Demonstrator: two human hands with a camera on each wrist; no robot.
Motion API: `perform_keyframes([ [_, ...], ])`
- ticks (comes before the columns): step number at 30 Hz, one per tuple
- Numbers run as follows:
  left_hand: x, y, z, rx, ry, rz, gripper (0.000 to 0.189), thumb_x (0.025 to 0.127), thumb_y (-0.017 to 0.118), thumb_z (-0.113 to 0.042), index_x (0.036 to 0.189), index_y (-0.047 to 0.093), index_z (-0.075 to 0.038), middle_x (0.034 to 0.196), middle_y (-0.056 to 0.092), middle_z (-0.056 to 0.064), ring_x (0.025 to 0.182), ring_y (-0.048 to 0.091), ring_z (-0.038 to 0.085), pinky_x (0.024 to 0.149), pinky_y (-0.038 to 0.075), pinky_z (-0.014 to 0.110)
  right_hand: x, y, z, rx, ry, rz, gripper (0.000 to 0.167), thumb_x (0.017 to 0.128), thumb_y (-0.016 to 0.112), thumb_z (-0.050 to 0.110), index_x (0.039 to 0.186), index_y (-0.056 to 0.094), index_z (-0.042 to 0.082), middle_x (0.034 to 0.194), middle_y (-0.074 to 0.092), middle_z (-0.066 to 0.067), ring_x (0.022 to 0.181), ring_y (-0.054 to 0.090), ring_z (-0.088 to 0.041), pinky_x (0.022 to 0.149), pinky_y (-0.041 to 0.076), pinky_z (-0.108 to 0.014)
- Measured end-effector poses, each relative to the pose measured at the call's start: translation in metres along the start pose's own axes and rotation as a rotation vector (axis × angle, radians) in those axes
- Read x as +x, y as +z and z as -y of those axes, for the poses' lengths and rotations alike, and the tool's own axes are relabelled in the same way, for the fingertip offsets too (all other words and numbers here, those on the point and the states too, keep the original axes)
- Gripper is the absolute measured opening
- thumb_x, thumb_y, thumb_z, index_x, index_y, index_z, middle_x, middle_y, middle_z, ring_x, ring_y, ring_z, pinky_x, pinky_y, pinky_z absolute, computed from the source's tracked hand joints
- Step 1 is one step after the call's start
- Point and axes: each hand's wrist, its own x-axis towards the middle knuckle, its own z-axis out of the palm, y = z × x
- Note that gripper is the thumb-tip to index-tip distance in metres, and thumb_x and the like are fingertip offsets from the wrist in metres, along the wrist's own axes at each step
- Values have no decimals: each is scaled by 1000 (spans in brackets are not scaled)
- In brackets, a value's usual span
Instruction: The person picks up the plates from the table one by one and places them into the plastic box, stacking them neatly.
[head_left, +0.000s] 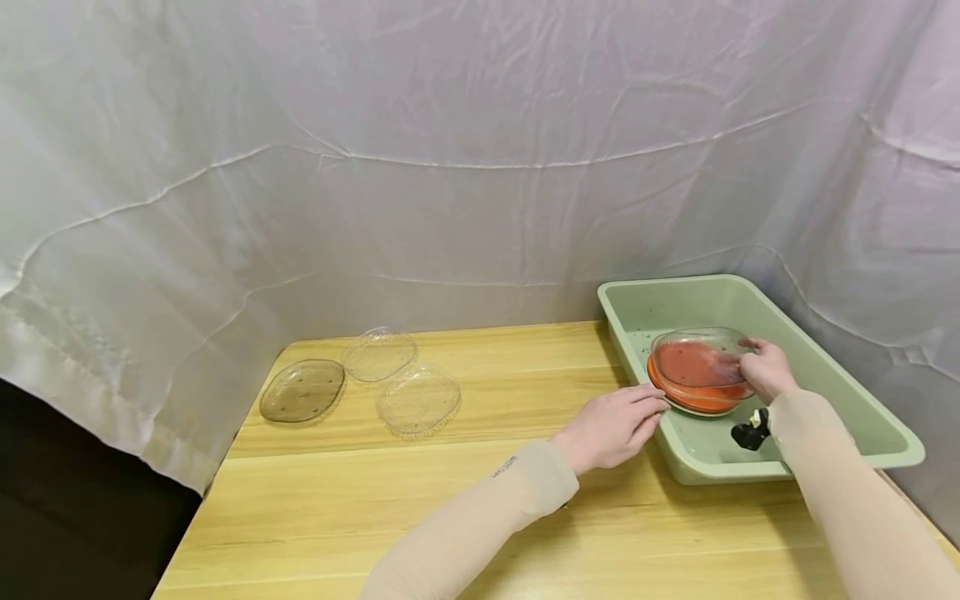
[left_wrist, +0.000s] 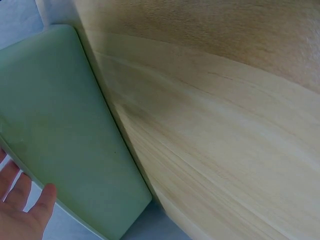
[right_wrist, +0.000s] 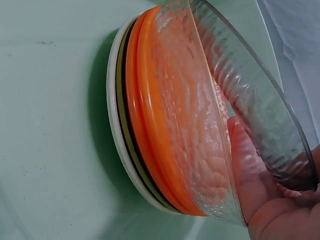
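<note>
Inside the green tub [head_left: 847, 417], my right hand [head_left: 767, 371] pinches the edge of a grey-tinted clear plate [right_wrist: 272, 130], fingers on its underside. That plate is tilted above a stack. At the top of the stack lies a clear textured plate [right_wrist: 192, 130], with orange plates [right_wrist: 142, 95] under it. Below them show dark and olive rims and a white plate [right_wrist: 112, 95] at the bottom. My left hand [head_left: 609, 427] rests its fingertips on the tub's near left rim, fingers mostly straight; the left wrist view shows this hand [left_wrist: 22, 210] beside the tub's outer wall.
On the left of the wooden table [head_left: 337, 500] lie a brown-tinted plate [head_left: 303, 392] and two clear plates, one farther back [head_left: 380, 354] and one nearer [head_left: 418, 402]. Grey curtain [head_left: 465, 233] hangs behind and at both sides. A black device [head_left: 750, 432] sits at my right wrist.
</note>
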Motion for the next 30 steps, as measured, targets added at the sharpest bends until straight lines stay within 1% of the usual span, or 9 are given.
perform_keyframes([
  [3,0,0,0,5,2,-5,37,108,40,-27,139,60,-22,148,55,-10,140,49,4,118,35,16,1,2,0,-77,-6,-35,64,96,38,0,152,12,-19,89,61,0,67,61,-3,63,57,-21],
  [6,0,0,0,5,3,-11,37,108,40,-27,139,60,-22,147,56,-10,140,50,4,118,36,16,1,3,-1,-209,-21,-95,62,98,43,9,150,22,-18,114,57,-36,95,65,-24,71,51,-19],
  [8,0,1,-1,3,5,-14,37,108,40,-27,138,60,-21,147,56,-9,139,50,4,118,36,16,1,3,-1,-275,-30,-134,61,98,44,12,149,27,-18,136,46,-44,115,57,-39,75,45,-18],
  [10,0,1,0,0,5,-15,37,108,40,-27,138,60,-21,147,56,-9,139,50,4,118,36,15,1,3,-1,-316,-35,-176,60,98,44,12,149,32,-16,144,43,-43,128,47,-47,75,40,-16],
  [15,0,1,0,-7,2,-16,37,108,40,-27,139,60,-22,147,56,-10,139,50,4,118,36,15,0,4,-1,-368,-45,-275,57,94,45,12,145,43,-13,135,56,-36,126,51,-47,72,38,-16],
  [18,0,1,0,-3,1,-17,37,108,40,-27,138,60,-22,146,56,-10,139,50,4,118,36,15,0,4,0,-383,-42,-310,58,89,44,10,144,46,-10,134,58,-33,128,51,-47,78,42,-24],
  [21,1,2,0,1,1,-19,36,108,41,-26,138,60,-22,146,56,-10,138,50,4,117,37,15,-1,4,1,-390,-33,-332,59,88,44,9,144,47,-9,134,59,-32,130,50,-47,90,49,-39],
  [25,1,2,0,2,1,-20,36,108,41,-26,138,60,-22,146,56,-10,138,50,3,117,37,15,0,4,0,-395,-21,-346,60,86,45,9,143,49,-8,134,60,-31,130,50,-46,100,47,-51],
  [30,1,2,0,0,2,-21,36,108,41,-26,138,60,-22,145,56,-11,138,50,3,117,36,14,1,3,-2,-396,-5,-363,60,84,46,10,141,51,-8,132,61,-30,127,52,-46,84,47,-35],
])
